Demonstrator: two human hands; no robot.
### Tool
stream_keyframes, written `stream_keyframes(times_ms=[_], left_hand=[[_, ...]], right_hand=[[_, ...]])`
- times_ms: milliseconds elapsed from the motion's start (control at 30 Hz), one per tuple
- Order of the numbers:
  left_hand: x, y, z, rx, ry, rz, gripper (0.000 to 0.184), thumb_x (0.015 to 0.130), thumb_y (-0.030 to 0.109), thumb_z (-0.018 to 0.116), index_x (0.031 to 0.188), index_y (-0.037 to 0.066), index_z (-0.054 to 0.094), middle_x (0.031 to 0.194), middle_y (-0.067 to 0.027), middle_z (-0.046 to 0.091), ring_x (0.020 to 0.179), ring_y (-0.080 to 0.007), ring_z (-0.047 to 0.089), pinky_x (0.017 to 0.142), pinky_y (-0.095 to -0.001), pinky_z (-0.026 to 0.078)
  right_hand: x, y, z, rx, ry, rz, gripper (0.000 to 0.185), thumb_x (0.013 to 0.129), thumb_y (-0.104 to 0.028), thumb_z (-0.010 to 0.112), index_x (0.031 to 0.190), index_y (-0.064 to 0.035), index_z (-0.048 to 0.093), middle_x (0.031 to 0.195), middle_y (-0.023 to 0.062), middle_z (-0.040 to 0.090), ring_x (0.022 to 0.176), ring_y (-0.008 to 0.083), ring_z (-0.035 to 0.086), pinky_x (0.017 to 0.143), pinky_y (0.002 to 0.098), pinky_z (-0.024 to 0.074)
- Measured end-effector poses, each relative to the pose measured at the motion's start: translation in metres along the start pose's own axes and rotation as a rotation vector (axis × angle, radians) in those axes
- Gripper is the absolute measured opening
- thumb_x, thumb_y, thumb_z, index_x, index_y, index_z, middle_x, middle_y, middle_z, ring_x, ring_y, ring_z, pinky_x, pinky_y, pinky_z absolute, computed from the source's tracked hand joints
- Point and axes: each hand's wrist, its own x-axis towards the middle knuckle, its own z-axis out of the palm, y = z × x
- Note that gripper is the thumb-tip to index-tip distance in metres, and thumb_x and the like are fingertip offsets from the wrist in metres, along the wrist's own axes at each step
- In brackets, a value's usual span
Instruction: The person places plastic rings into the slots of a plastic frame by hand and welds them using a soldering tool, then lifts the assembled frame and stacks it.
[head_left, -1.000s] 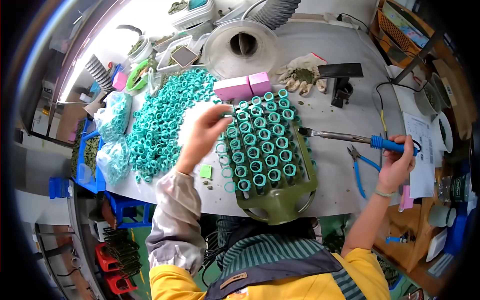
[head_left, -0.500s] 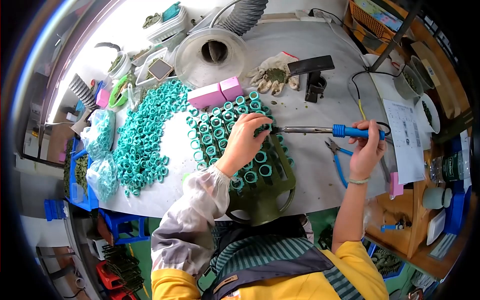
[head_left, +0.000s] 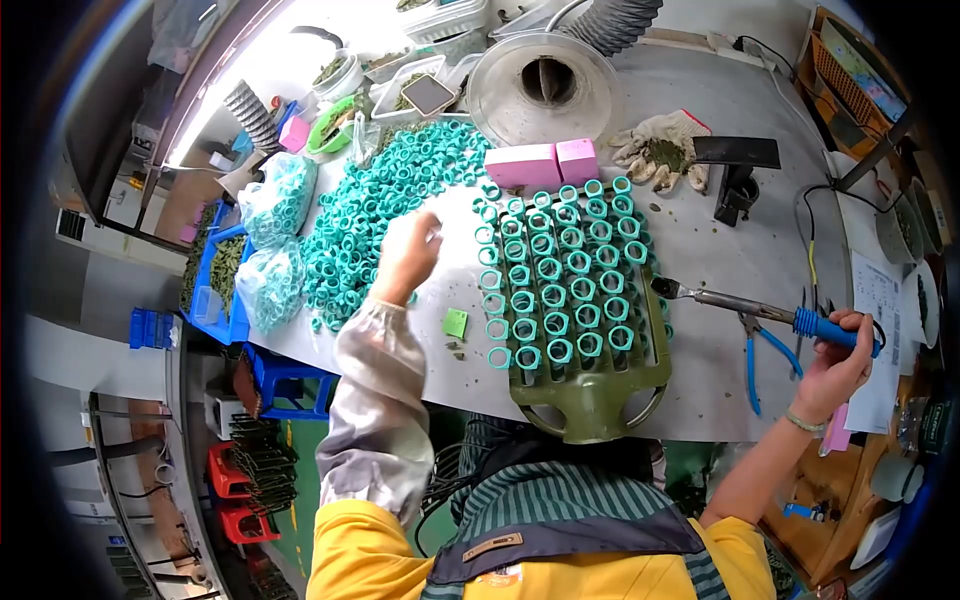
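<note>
My right hand (head_left: pixel 838 368) is closed round the blue handle of a soldering iron (head_left: pixel 745 303), whose broad dark tip points left, just off the right side of an olive-green rack (head_left: pixel 590 400). Teal rings (head_left: pixel 560 351) with nut-like outlines stand in rows on that rack. To its left, my left hand (head_left: pixel 408 255) is in the air beside a large heap of loose teal rings (head_left: pixel 375 205). The fingers of this hand are mostly turned away and blurred, so what they hold, if anything, does not show.
Pink blocks (head_left: pixel 522 168) lie behind the rack, near a funnel-shaped hood (head_left: pixel 545 85). A stained glove (head_left: pixel 660 150) and a black stand (head_left: pixel 737 165) are at the back right. Blue-handled pliers (head_left: pixel 765 360) lie by the iron. Bagged rings (head_left: pixel 275 280) and a green note (head_left: pixel 455 322) are on the left.
My left hand has left the rack and moved left to the ring heap. The iron's tip has come away from the rings to the rack's right side. The camera view has shifted left.
</note>
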Motion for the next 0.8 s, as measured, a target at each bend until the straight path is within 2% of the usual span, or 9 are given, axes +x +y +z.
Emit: stream_keyframes(times_ms=[100, 233, 300, 367, 433, 500, 567, 667, 800], left_hand=[[-0.041, -0.031, 0.001, 0.312, -0.148, -0.078, 0.036, 0.071, 0.017, 0.077, 0.103, 0.015, 0.061, 0.097, -0.0101, 0.063, 0.094, -0.0327, 0.057, 0.081, -0.0448, 0.045], [-0.057, -0.037, 0.012, 0.161, -0.046, -0.03, 0.028, 0.078, 0.014, 0.072, 0.103, 0.014, 0.061, 0.096, -0.0101, 0.061, 0.092, -0.0317, 0.058, 0.078, -0.0426, 0.046], [-0.057, -0.026, 0.01, -0.023, 0.045, -0.07, 0.025, 0.081, 0.009, 0.069, 0.104, 0.012, 0.061, 0.093, -0.011, 0.061, 0.09, -0.0306, 0.062, 0.078, -0.0405, 0.051], [-0.051, -0.021, 0.011, -0.408, 0.12, -0.275, 0.023, 0.088, 0.003, 0.061, 0.11, 0.004, 0.064, 0.099, -0.0095, 0.064, 0.086, -0.0186, 0.068, 0.076, -0.0285, 0.057], [-0.045, -0.019, 0.006, -1.073, 0.134, -0.493, 0.023, 0.091, 0.002, 0.057, 0.113, -0.002, 0.064, 0.101, -0.0073, 0.064, 0.089, -0.0153, 0.066, 0.082, -0.0285, 0.057], [-0.041, -0.023, 0.002, -1.314, 0.113, -0.589, 0.028, 0.094, 0.007, 0.058, 0.118, -0.005, 0.06, 0.105, -0.0086, 0.062, 0.096, -0.0195, 0.066, 0.092, -0.0303, 0.054], [-0.04, -0.028, 0.006, -1.35, 0.138, -0.59, 0.027, 0.092, 0.009, 0.063, 0.116, -0.004, 0.063, 0.103, -0.0076, 0.063, 0.093, -0.0176, 0.066, 0.088, -0.0287, 0.054], [-0.037, -0.008, -0.004, -0.948, 0.119, -0.426, 0.026, 0.088, 0.008, 0.068, 0.112, -0.002, 0.068, 0.094, -0.0073, 0.069, 0.081, -0.013, 0.067, 0.075, -0.0235, 0.053], [-0.026, 0.043, -0.016, -0.943, 0.071, -0.33, 0.031, 0.091, 0.002, 0.06, 0.121, -0.001, 0.061, 0.094, -0.0102, 0.071, 0.084, -0.0112, 0.067, 0.076, -0.0237, 0.053]], right_hand=[[-0.001, -0.001, 0.001, -0.011, 0.001, -0.001, 0.028, 0.096, -0.026, 0.057, 0.077, -0.0061, 0.064, 0.08, 0.0071, 0.066, 0.052, 0.008, 0.051, 0.045, 0.0171, 0.0379], [-0.002, -0.003, 0.003, -0.023, 0.008, -0.017, 0.028, 0.096, -0.027, 0.056, 0.077, -0.0068, 0.063, 0.08, 0.0065, 0.066, 0.052, 0.0082, 0.05, 0.046, 0.0168, 0.0364], [-0.002, -0.005, 0.005, -0.031, 0.019, -0.012, 0.028, 0.096, -0.027, 0.057, 0.077, -0.007, 0.063, 0.081, 0.0064, 0.066, 0.053, 0.0082, 0.05, 0.046, 0.0173, 0.036], [-0.003, -0.005, 0.005, -0.029, 0.021, -0.013, 0.028, 0.096, -0.027, 0.057, 0.078, -0.0071, 0.063, 0.081, 0.0064, 0.066, 0.054, 0.0082, 0.05, 0.046, 0.0176, 0.0355], [-0.002, -0.006, 0.002, -0.028, 0.013, -0.017, 0.028, 0.096, -0.028, 0.057, 0.078, -0.0073, 0.063, 0.081, 0.0064, 0.066, 0.055, 0.0082, 0.05, 0.046, 0.018, 0.0351], [-0.001, -0.005, 0.0, -0.029, 0.011, -0.02, 0.028, 0.096, -0.027, 0.057, 0.078, -0.0072, 0.063, 0.082, 0.0065, 0.066, 0.055, 0.0085, 0.05, 0.046, 0.0179, 0.0344], [0.0, -0.004, -0.003, -0.028, -0.003, -0.029, 0.027, 0.096, -0.027, 0.056, 0.078, -0.0072, 0.062, 0.083, 0.0065, 0.066, 0.054, 0.0086, 0.049, 0.046, 0.0178, 0.034], [-0.002, -0.007, 0.0, -0.041, 0.035, -0.035, 0.027, 0.097, -0.027, 0.056, 0.079, -0.0075, 0.063, 0.082, 0.0063, 0.066, 0.053, 0.0078, 0.048, 0.046, 0.0178, 0.0339], [-0.003, -0.011, -0.004, -0.047, 0.012, 0.005, 0.029, 0.097, -0.028, 0.056, 0.078, -0.0067, 0.062, 0.081, 0.0064, 0.065, 0.053, 0.007, 0.048, 0.046, 0.0183, 0.035]])
